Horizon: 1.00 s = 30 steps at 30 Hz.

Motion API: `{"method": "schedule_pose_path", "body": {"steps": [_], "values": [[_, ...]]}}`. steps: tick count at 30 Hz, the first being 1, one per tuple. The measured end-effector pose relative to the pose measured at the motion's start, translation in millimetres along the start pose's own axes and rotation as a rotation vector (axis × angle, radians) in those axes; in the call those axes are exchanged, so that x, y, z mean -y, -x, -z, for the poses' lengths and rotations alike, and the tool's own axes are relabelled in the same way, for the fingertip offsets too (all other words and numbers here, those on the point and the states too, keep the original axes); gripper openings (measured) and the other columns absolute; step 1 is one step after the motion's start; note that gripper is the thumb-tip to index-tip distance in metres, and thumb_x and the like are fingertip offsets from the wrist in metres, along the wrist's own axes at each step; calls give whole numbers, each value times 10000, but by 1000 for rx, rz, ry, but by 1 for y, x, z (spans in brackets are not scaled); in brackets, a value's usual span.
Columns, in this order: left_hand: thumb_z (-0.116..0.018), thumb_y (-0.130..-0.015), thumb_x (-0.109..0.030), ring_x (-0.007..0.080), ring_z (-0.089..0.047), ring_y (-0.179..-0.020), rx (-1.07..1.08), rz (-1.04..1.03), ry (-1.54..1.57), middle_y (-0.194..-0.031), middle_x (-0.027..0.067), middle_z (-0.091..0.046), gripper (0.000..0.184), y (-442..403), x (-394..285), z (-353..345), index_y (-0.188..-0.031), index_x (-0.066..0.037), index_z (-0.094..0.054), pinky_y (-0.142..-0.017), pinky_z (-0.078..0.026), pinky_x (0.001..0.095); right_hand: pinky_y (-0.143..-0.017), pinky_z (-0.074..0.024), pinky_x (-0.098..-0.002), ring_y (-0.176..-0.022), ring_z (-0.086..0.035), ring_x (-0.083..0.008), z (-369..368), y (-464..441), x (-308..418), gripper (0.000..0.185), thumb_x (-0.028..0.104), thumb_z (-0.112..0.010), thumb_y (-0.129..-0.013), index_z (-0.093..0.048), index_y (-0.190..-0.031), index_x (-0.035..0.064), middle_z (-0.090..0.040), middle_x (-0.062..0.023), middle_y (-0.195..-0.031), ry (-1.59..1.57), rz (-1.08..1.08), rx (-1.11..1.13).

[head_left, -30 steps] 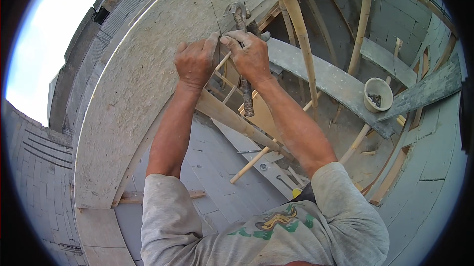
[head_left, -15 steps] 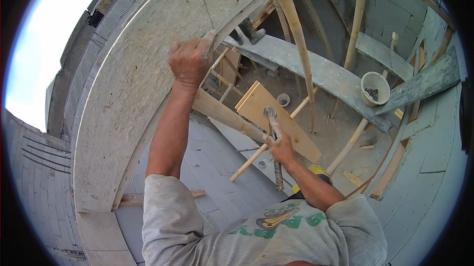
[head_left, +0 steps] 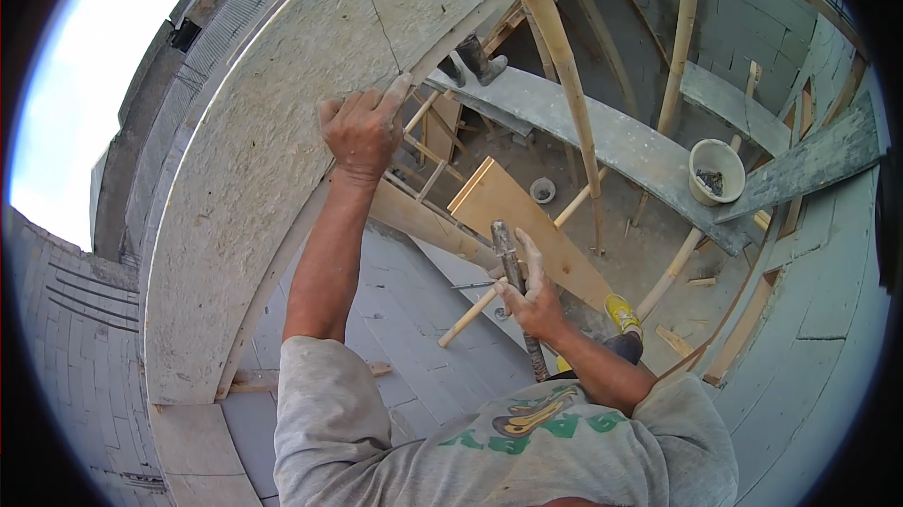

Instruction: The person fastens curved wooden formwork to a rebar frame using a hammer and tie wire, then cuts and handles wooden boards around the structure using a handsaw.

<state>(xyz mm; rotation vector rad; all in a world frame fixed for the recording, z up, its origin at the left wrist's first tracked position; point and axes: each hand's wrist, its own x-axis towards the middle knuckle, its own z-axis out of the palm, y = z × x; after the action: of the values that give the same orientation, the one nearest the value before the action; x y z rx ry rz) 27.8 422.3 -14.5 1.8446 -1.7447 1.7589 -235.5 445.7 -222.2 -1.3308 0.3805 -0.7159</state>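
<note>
My left hand (head_left: 362,135) is closed over the inner edge of a large curved panel (head_left: 235,178), rough and pale grey. Its index finger points towards the lower end of a thin dark line running across the panel. Whether something small is pinched under the fingers is hidden. Lower and to the right, my right hand (head_left: 534,298) holds a hammer (head_left: 513,267) by its worn handle, head up, apart from the panel. The thumb and fingers are round the handle, with one finger stretched upward beside it.
A grey plank (head_left: 602,135) bears another person's boots (head_left: 480,63) and a white bucket (head_left: 717,171). Bamboo poles (head_left: 569,74) stand around it. Below lies a yellowish board (head_left: 531,229). My yellow shoe (head_left: 621,311) shows near a pole. Block walls (head_left: 800,347) curve along the right.
My left hand has slid slightly down along the panel edge, away from the dark line's end. The hammer has tilted in my right hand. My yellow shoe shows more.
</note>
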Motion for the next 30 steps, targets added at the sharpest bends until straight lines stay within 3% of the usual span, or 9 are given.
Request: {"method": "schedule_pose_path", "body": {"steps": [3, 6, 9, 12, 18, 25, 28, 30], "values": [[-736, -726, -188, 102, -499, -536, 30, 4, -54, -585, -81, -483, 338, 0, -4, -1, -1020, -354, -718, -617, -291, 324, -569, -481, -248, -622, -545, -86, 7, -22, 16, 620, 131, -617, -905, -305, -1428, 15, -613, -72, -916, -61, 55, -28], [-732, -712, -169, 101, -493, -538, 46, 32, -88, -584, -85, -473, 370, 4, -5, -3, -1029, -360, -717, -630, -285, 330, -602, -503, -288, -620, -597, -134, 16, -50, 28, 542, 180, -614, -905, -402, -1364, -14, -641, -87, -881, -45, -52, 60], [-730, -697, -158, 104, -489, -545, 41, 72, -85, -582, -86, -463, 392, 5, -8, -7, -1031, -364, -716, -638, -279, 341, -562, -469, -233, -636, -545, -69, 12, -71, 51, 337, 261, -610, -947, -519, -1162, 17, -603, -38, -851, -175, 142, 48], [-714, -679, -149, 108, -488, -570, 22, 69, -88, -594, -78, -454, 395, 2, -9, -8, -1024, -340, -722, -646, -281, 346, -528, -465, -241, -605, -533, -71, 3, -91, 59, 415, 283, -559, -974, -499, -1256, -15, -580, -29, -797, -329, 256, 51], [-705, -677, -153, 111, -485, -581, 0, 62, -92, -604, -77, -454, 387, 3, -10, -9, -1023, -323, -726, -657, -284, 347, -440, -378, -213, -517, -482, -59, -14, -131, 75, 422, 414, -476, -1004, -524, -1127, 13, -485, 9, -667, -366, 263, 85], [-693, -685, -158, 107, -494, -594, 35, 71, -83, -613, -75, -461, 373, 3, -10, -7, -1024, -309, -729, -669, -284, 345, -399, -370, -218, -449, -456, -73, -43, -179, 83, 442, 444, -434, -1011, -519, -1059, 13, -463, 7, -628, -286, 354, -55], [-692, -684, -162, 106, -496, -596, 38, 79, -90, -613, -76, -466, 378, 5, -10, -9, -1032, -306, -727, -667, -282, 344, -400, -373, -219, -447, -455, -71, -40, -173, 88, 443, 448, -423, -1013, -517, -1045, 15, -457, 6, -613, -333, 299, -29], [-699, -688, -166, 107, -495, -594, 31, 73, -94, -613, -76, -466, 372, 4, -12, -8, -1034, -303, -726, -665, -280, 342, -401, -370, -218, -439, -450, -71, -39, -163, 93, 446, 450, -410, -1017, -517, -1037, 17, -452, 4, -603, -397, 406, -80]]}}
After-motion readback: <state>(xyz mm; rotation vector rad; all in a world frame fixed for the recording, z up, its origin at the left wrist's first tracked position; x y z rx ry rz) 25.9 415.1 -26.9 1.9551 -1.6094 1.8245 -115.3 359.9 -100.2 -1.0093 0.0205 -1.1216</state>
